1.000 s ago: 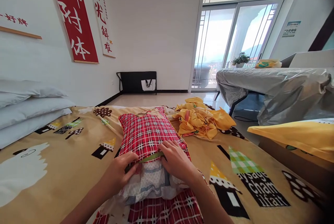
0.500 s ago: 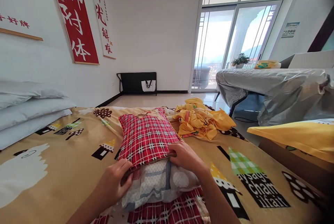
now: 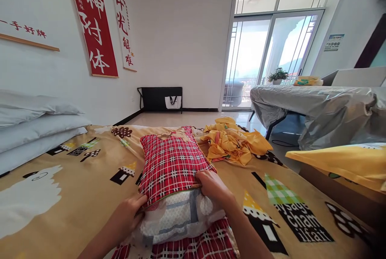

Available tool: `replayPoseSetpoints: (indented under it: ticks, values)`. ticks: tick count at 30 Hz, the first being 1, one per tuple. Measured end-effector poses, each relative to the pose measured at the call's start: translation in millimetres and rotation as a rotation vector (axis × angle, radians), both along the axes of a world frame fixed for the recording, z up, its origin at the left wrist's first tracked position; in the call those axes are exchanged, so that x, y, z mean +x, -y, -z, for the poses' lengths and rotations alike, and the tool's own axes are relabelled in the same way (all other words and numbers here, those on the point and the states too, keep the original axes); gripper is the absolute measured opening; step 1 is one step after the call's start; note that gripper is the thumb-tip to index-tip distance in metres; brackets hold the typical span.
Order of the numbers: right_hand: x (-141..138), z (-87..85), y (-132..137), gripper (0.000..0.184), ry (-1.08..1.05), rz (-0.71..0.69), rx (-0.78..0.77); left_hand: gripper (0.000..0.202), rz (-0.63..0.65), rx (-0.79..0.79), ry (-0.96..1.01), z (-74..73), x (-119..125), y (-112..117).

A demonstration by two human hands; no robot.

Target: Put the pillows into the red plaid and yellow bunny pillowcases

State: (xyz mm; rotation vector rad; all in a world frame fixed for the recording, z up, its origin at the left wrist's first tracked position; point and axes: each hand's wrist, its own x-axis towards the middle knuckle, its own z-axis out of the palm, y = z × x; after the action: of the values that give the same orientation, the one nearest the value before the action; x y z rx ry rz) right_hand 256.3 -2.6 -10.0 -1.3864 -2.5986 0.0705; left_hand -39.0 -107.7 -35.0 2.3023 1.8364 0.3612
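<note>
A pillow (image 3: 177, 216) with a pale dotted and striped print lies on the bed, its far part inside a red plaid pillowcase (image 3: 171, 160). My left hand (image 3: 128, 214) is closed on the case's open edge at the pillow's left side. My right hand (image 3: 212, 186) grips the same edge at the right, fingers curled over the cloth. More red plaid cloth lies under the near end of the pillow.
A tan bedspread (image 3: 75, 186) with cartoon prints covers the bed. Crumpled yellow cloth (image 3: 233, 140) lies beyond the pillow. Stacked white pillows (image 3: 33, 126) sit at left. A table under silver sheeting (image 3: 316, 100) stands at right, with a yellow cushion (image 3: 340, 162) nearer.
My hands have moved apart from the middle of the case's opening to its two sides. The case's edge sits a little nearer me on the pillow. The view has tilted slightly.
</note>
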Motion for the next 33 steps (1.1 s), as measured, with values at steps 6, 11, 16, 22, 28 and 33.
replayPoseSetpoints:
  ticks: [6,11,16,22,28,33]
  values:
    - [12,-9.3,-4,0.027,-0.007,0.143,0.195,0.028,-0.101,0.171,-0.251,-36.7,10,-39]
    - [19,-2.3,-17,0.02,-0.134,0.398,0.406,0.031,-0.251,0.363,-0.19,-54.0,12,-89]
    - [8,28.5,-25,0.02,-0.134,0.288,0.218,0.021,-0.186,0.239,-0.201,-13.5,-2,-103]
    - [1,34.0,-25,0.022,-0.137,0.177,0.369,0.02,-0.162,0.22,-0.205,-2.5,-16,-89]
    - [10,42.1,-30,0.023,-0.211,0.137,0.304,0.017,0.004,0.432,-0.153,-13.6,-3,-76]
    - [17,36.6,-26,0.021,-0.199,0.349,0.398,0.022,-0.08,0.234,-0.278,-23.8,5,-68]
